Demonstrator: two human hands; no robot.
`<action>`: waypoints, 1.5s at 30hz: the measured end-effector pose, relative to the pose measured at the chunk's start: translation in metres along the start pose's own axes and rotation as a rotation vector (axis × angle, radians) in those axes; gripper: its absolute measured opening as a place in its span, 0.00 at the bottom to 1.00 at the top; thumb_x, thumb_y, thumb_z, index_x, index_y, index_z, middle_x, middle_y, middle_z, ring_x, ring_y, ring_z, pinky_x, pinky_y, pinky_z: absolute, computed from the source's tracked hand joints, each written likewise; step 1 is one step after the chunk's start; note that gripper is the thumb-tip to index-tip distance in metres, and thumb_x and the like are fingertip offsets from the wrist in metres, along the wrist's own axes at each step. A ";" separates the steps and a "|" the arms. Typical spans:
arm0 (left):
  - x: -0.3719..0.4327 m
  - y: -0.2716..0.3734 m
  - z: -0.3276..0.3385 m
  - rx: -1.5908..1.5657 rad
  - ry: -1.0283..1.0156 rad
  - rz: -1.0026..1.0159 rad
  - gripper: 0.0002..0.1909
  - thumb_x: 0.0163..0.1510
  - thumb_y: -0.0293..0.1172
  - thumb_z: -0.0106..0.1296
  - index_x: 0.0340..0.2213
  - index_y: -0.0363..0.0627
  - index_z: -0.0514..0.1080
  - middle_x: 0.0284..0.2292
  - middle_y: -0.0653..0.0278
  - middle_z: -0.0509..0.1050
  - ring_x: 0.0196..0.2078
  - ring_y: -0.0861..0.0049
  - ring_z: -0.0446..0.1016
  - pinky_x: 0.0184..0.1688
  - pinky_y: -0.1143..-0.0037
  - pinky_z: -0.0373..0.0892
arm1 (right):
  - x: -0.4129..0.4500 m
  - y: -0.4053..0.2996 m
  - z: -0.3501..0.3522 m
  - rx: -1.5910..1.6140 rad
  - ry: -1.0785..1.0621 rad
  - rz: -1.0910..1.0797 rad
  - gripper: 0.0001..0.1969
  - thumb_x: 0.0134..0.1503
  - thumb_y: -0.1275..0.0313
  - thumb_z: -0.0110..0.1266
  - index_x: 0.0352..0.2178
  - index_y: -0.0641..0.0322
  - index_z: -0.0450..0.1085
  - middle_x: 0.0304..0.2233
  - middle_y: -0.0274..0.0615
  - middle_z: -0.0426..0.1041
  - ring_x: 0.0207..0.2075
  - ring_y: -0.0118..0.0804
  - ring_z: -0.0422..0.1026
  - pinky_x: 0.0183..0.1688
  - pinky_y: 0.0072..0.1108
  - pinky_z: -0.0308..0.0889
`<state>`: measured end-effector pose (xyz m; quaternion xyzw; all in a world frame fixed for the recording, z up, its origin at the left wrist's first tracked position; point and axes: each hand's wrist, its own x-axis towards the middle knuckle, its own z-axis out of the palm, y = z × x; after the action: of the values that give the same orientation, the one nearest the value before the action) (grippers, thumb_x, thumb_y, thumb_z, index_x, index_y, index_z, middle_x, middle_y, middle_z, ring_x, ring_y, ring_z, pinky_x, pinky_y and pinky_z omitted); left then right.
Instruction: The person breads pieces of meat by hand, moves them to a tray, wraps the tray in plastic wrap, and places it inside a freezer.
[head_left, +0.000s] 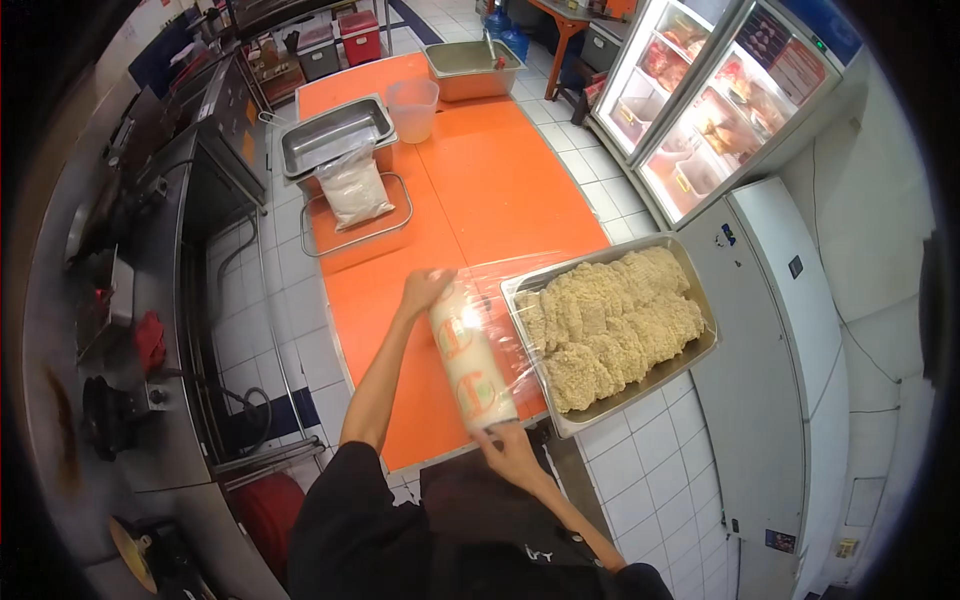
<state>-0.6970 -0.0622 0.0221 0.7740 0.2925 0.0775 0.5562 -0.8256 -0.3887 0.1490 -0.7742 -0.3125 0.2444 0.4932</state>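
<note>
A large roll of clear plastic wrap (469, 352) lies slantwise over the orange table, held at its two ends. My left hand (427, 291) grips the far end, and my right hand (508, 452) grips the near end. From the roll a sheet of film (499, 330) stretches right to the rim of a steel tray (637, 403). Breaded pieces of food (615, 322), coated in pale crumbs, fill most of this tray in overlapping rows. How far the film reaches over the food, I cannot tell.
On the orange table (495, 180) stand an empty steel pan (337, 135), a bag of white powder (354, 191) on a wire-framed lid or rack, a plastic jug (414, 112) and a deep steel pan (472, 75). A lit glass-door fridge (720, 112) stands right; steel counters run left.
</note>
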 end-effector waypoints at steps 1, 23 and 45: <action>0.012 -0.007 -0.006 0.017 -0.044 -0.025 0.28 0.45 0.54 0.58 0.26 0.34 0.77 0.23 0.54 0.78 0.25 0.71 0.77 0.29 0.72 0.71 | 0.012 -0.016 -0.002 -0.008 -0.014 -0.007 0.12 0.56 0.67 0.55 0.28 0.68 0.72 0.26 0.52 0.74 0.34 0.52 0.71 0.37 0.33 0.65; -0.228 -0.058 0.121 -1.347 -0.177 -0.486 0.31 0.61 0.55 0.39 0.45 0.34 0.70 0.40 0.58 0.75 0.42 0.71 0.74 0.48 0.70 0.69 | -0.013 -0.104 -0.070 -0.469 -0.232 -0.314 0.12 0.54 0.68 0.55 0.31 0.68 0.67 0.19 0.46 0.71 0.23 0.45 0.72 0.28 0.28 0.69; -0.458 0.079 0.302 -1.532 0.785 -0.068 0.28 0.63 0.50 0.35 0.51 0.37 0.64 0.46 0.57 0.71 0.49 0.72 0.70 0.52 0.69 0.66 | -0.058 -0.070 -0.220 -0.616 -1.109 -1.422 0.10 0.41 0.73 0.54 0.27 0.64 0.65 0.19 0.40 0.73 0.24 0.35 0.73 0.32 0.23 0.64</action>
<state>-0.9075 -0.5718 0.0764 0.0932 0.3537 0.4989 0.7857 -0.7308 -0.5433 0.3037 -0.2724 -0.9503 0.1265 0.0821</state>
